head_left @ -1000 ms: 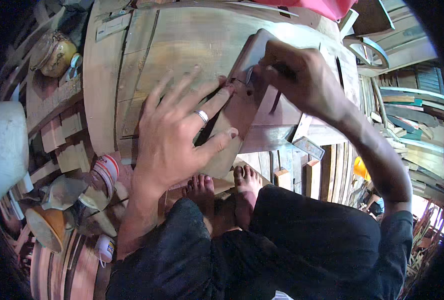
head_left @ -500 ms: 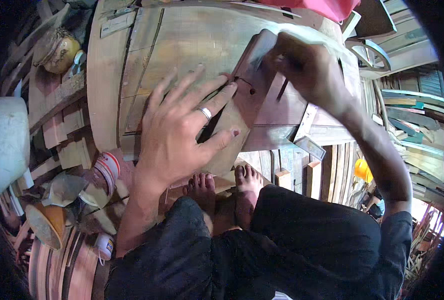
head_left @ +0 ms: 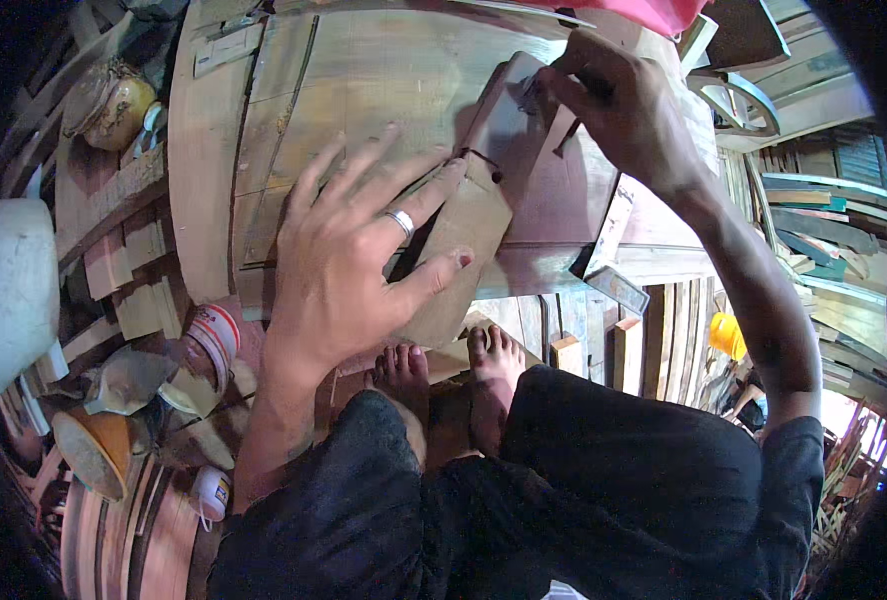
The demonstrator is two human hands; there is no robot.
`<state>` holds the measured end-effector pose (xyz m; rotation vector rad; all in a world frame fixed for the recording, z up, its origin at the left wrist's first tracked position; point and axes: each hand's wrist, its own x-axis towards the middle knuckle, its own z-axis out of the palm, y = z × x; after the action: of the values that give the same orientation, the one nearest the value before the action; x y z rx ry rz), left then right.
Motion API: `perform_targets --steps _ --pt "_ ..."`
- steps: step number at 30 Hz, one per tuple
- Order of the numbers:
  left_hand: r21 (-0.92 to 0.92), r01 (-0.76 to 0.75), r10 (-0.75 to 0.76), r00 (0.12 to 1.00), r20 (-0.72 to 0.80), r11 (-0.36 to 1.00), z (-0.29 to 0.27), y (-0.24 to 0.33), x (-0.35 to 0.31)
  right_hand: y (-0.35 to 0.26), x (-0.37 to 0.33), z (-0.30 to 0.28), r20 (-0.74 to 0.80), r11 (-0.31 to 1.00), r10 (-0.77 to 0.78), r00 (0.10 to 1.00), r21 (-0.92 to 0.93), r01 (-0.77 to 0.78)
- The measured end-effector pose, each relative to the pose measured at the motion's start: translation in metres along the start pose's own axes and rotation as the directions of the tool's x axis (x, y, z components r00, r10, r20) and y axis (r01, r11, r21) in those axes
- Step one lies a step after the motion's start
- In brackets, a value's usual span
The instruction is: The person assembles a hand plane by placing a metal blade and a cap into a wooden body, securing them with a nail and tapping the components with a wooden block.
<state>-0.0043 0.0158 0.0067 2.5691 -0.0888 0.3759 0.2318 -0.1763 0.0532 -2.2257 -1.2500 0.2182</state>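
A narrow wooden piece [head_left: 464, 245] lies slantwise on the workbench [head_left: 364, 90], with a dark line and a small dark spot across its middle. My left hand [head_left: 349, 250], with a ring on it, rests with spread fingers along its left side; the thumb lies on the wood and the index fingertip is by the dark line. Over the far right of the bench, my right hand [head_left: 629, 115] has its fingers curled together near the piece's far end. Something small and greyish shows at the fingertips, too unclear to name.
Beside the bench's front edge sits a small rectangular block [head_left: 619, 290]. At left are a white tub [head_left: 14, 290], a round yellowish pot [head_left: 122, 112], an orange cone-shaped container [head_left: 89, 455] and a white cup [head_left: 209, 492]. Stacked boards [head_left: 834, 240] and a yellow container [head_left: 727, 336] stand at right.
My right hand, blurred by motion before, has shifted slightly away and to the right and shows more sharply. My left hand stays at nearly the same place on the wooden piece.
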Motion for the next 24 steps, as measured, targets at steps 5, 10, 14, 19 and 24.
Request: perform_targets --steps 5,10,14,19,24 --pt "0.034 -0.01 0.009 1.0 0.025 0.999 0.003 -0.004 -0.003 -0.028 -0.023 0.02 0.115 0.993 -0.115 0.987 0.041 0.111" --pt "-0.001 0.018 -0.018 1.0 0.011 1.0 -0.001 0.002 -0.001 -0.016 -0.008 0.006 0.015 0.995 0.017 1.0 -0.099 -0.016" --pt "0.02 0.01 -0.01 1.0 0.017 1.0 0.004 -0.002 -0.004 -0.036 -0.026 0.018 0.086 0.997 -0.074 0.993 -0.021 0.076" --pt "0.007 0.004 -0.004 1.0 -0.004 1.0 0.004 -0.001 0.0 -0.014 -0.009 0.011 -0.032 0.994 -0.065 0.997 -0.092 0.062" --pt "0.014 0.027 -0.027 0.999 0.018 1.0 0.0 0.0 -0.003 -0.021 -0.016 0.019 0.019 0.983 -0.104 0.994 -0.15 0.106"
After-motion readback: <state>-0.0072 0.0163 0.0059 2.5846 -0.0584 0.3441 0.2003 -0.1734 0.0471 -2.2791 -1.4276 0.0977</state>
